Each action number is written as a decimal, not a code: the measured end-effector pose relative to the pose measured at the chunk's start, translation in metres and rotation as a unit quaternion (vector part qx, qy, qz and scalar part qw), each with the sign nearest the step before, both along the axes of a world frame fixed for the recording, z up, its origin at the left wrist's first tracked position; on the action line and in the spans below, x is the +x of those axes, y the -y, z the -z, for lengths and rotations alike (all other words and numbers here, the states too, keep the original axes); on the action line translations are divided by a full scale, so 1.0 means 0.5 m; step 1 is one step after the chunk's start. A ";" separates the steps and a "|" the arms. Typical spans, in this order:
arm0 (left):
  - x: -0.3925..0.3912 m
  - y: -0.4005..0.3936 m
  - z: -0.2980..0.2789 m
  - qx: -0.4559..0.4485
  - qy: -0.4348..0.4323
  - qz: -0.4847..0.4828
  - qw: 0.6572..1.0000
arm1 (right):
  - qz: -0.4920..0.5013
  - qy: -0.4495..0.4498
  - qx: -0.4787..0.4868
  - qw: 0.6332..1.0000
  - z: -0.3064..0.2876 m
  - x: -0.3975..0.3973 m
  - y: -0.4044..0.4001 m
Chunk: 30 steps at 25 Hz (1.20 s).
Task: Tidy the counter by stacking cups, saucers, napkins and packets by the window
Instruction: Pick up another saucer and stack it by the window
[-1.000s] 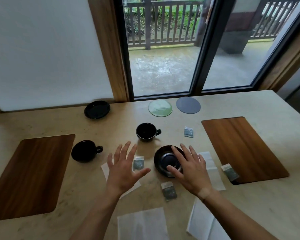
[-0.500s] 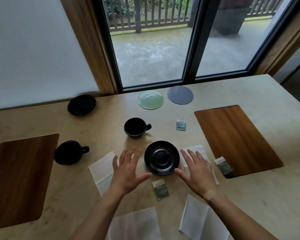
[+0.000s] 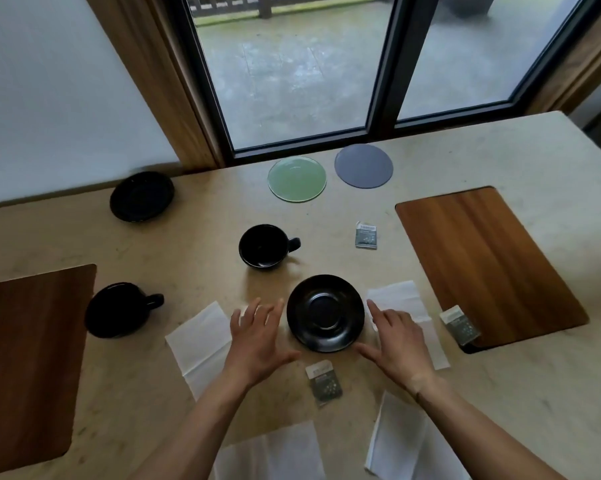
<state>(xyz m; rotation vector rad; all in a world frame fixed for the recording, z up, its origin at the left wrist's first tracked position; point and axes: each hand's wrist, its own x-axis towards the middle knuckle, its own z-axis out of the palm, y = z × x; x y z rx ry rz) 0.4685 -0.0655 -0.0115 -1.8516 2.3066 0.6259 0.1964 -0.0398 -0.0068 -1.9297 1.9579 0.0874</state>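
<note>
A black saucer [image 3: 325,313] lies in the middle of the counter between my hands. My left hand [image 3: 257,344] hovers open just left of it, over a white napkin [image 3: 198,341]. My right hand [image 3: 398,344] is open just right of it, over another napkin [image 3: 401,299]. Neither hand holds anything. One black cup [image 3: 265,247] stands behind the saucer, another black cup [image 3: 117,310] at the left. A second black saucer [image 3: 141,196] sits far left near the wall. Small grey packets lie near me [image 3: 323,382], farther back [image 3: 366,236] and on the right mat's corner [image 3: 460,325].
A green glass disc [image 3: 297,179] and a grey disc [image 3: 363,165] lie by the window. Two wooden mats [image 3: 479,258] [image 3: 29,358] flank the work area. Two more white napkins [image 3: 275,455] [image 3: 403,441] lie at the near edge.
My right hand slid off the saucer to its right side. My left hand drew back beside the saucer's left edge. The camera tilted down and closer.
</note>
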 end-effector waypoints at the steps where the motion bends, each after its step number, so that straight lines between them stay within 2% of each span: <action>1: -0.001 0.006 0.004 -0.002 -0.005 0.001 1.000 | -0.002 -0.003 0.006 1.000 0.003 0.003 0.008; 12: -0.030 0.051 0.048 -0.025 0.015 0.022 0.999 | -0.036 0.045 0.064 0.996 0.032 0.004 0.054; 24: -0.062 0.052 0.004 0.051 0.003 -0.013 0.999 | -0.013 0.131 0.053 0.990 0.001 0.026 0.066; 30: -0.040 -0.018 -0.049 0.023 -0.041 -0.044 0.998 | -0.041 0.131 0.041 0.990 -0.045 0.026 0.020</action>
